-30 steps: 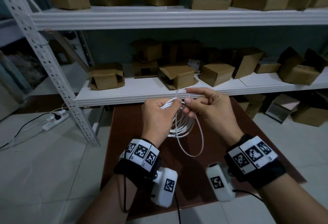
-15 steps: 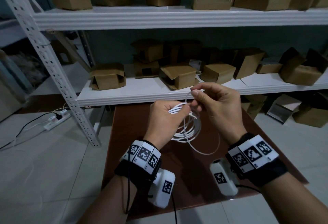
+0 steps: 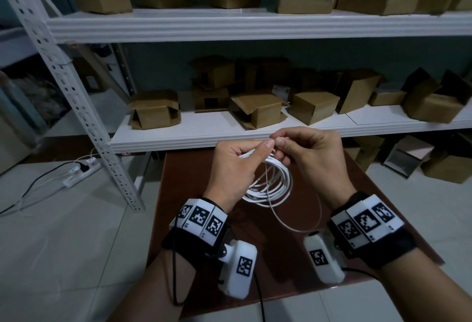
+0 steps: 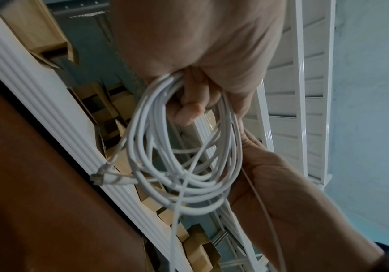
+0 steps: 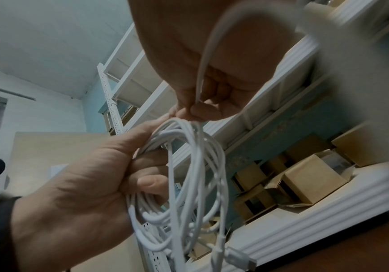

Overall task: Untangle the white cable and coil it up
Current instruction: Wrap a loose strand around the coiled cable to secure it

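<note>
The white cable (image 3: 274, 184) hangs as a coil of several loops above the brown table (image 3: 281, 258). My left hand (image 3: 233, 166) grips the top of the coil, fingers curled round the bundled strands (image 4: 165, 95). Close beside it, my right hand (image 3: 310, 153) pinches a single strand between thumb and fingertip (image 5: 196, 108). One loose loop (image 3: 296, 228) sags below the coil toward the right wrist. A connector end (image 4: 100, 178) sticks out of the coil's lower side, seen also as the plug (image 5: 242, 258) in the right wrist view.
A white metal shelf (image 3: 229, 135) runs just behind the table, carrying several cardboard boxes (image 3: 258, 111). A perforated upright post (image 3: 76, 97) slants down to the left. A power strip (image 3: 81, 172) with cords lies on the tiled floor at left. More boxes (image 3: 447, 168) sit on the floor at right.
The right hand has brought its strand back up to the left hand's thumb, adding a loop. The hanging loose loop swung from straight below the coil toward the right.
</note>
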A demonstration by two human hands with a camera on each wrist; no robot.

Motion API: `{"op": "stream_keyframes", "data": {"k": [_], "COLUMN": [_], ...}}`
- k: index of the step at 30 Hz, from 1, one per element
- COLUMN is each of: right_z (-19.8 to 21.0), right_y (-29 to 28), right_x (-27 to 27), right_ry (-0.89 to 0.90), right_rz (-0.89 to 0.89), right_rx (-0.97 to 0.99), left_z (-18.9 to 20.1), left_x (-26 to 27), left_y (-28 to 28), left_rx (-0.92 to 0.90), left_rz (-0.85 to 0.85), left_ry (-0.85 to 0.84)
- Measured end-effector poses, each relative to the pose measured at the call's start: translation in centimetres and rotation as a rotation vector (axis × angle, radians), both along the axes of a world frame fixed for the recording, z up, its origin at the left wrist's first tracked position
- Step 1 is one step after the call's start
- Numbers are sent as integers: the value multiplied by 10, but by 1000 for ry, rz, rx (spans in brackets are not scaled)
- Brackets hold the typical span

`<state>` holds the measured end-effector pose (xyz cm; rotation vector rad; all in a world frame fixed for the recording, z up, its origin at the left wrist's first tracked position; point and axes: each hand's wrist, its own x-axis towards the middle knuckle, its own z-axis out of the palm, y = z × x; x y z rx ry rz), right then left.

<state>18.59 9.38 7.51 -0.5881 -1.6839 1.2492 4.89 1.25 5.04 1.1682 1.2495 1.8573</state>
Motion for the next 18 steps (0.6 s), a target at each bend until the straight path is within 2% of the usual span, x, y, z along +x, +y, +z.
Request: {"op": "stream_keyframes", "data": {"k": [5, 10, 18], "right_z": [-1, -2, 2], "right_y": [-1, -2, 1], "right_x": [-1, -2, -3], "right_ry": [-3, -9, 144], "right_rz": [26, 71, 191], "right_rx": [-10, -46, -300], "left_z": [4, 9, 5], "left_x": [1, 0, -4], "left_y": [-4, -6, 0], "left_rx": [-38, -58, -70], "left_rz": [-7, 38, 208], "left_ry": [-88, -80, -17]}}
